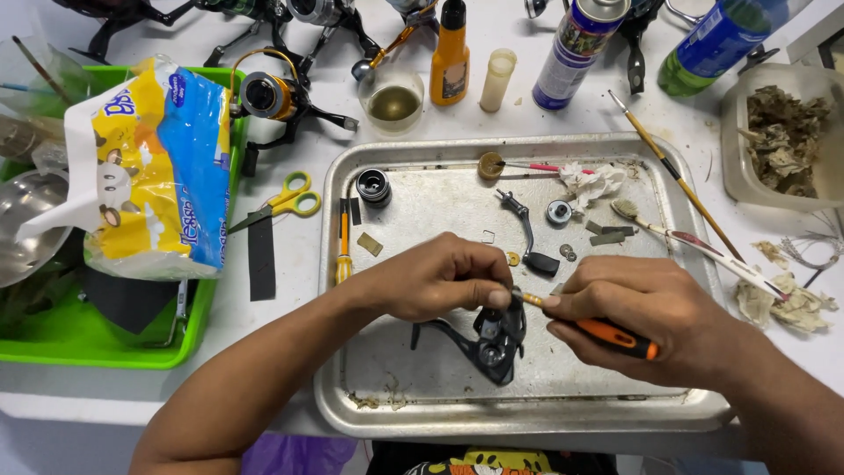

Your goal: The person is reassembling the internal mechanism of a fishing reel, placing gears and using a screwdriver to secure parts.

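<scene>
Nearest the camera, a black fishing-reel body [488,339] is held over the near part of a dented metal tray [545,413]. It is steadied by the left hand [435,277], whose fingers are curled shut around its upper part, thumb and forefinger pinched close at the top. A small screwdriver with an orange-and-black handle [607,334] is gripped by the right hand [629,312], closed tightly about the handle, with the tip laid against the top of the reel body, just beside the left fingertips.

The step in hand is judged to be the working of a small screw or part on the reel body. Steady alignment of the tip and a firm hold on the body would be called for next, since tiny parts could easily be dropped.

Farther up the tray, a black crank handle [527,237], a black spool [374,186], small washers and a crumpled tissue [593,182] are laid out. A yellow-handled screwdriver [344,255] lies at the left edge. Beyond the tray, yellow scissors [290,200], an orange oil bottle [450,54], a spray can [576,48] and other reels are seen.
</scene>
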